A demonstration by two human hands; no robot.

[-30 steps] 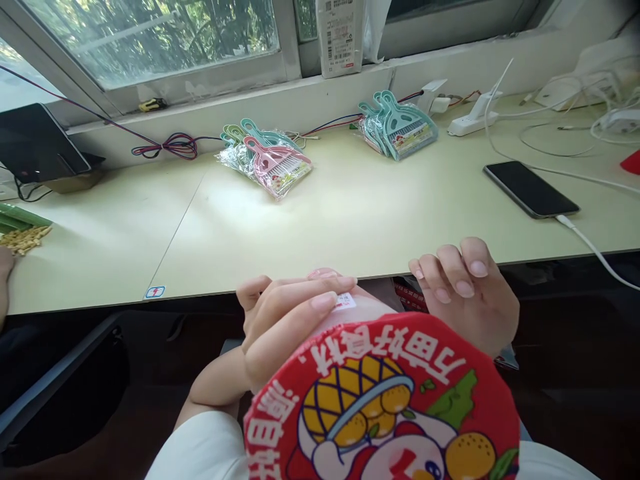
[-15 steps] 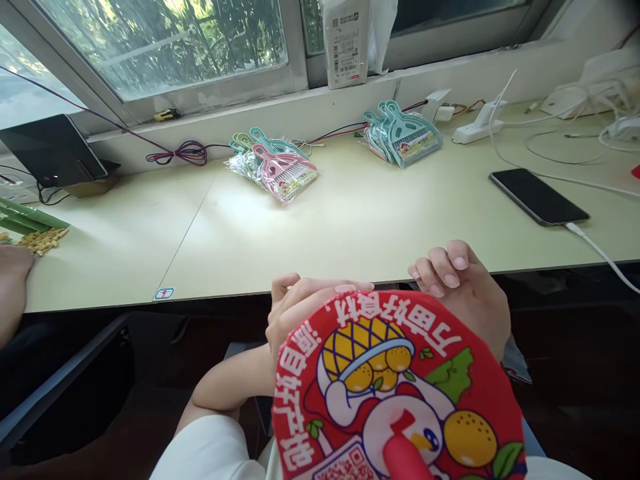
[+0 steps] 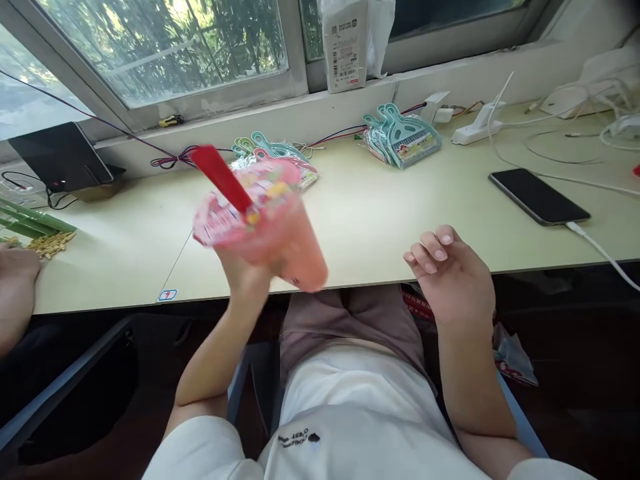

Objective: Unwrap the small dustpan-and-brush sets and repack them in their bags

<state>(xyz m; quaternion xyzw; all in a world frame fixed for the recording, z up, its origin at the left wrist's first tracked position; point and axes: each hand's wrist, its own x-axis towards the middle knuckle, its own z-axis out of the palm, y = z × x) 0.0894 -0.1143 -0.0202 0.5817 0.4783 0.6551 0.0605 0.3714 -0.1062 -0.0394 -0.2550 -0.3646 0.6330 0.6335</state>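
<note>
A sealed plastic cup of pinkish-orange drink tilts above the front edge of the table, blurred by motion. A thick red straw pokes up through its printed pink film lid. My left hand is closed around the cup's near side, its fingers mostly hidden by the cup and lid. My right hand is raised at the table's front edge, palm up, with its fingers loosely bent and nothing in them.
Plastic-wrapped mini dustpan-and-brush sets lie behind the cup and in a teal stack. A phone on a white cable lies at right, near a power strip. A tablet stands at left. Another person's hand rests at far left.
The cup has moved away from my face, forward and left over the table, carried by my left hand. My right hand has shifted slightly left and up, staying off the cup.
</note>
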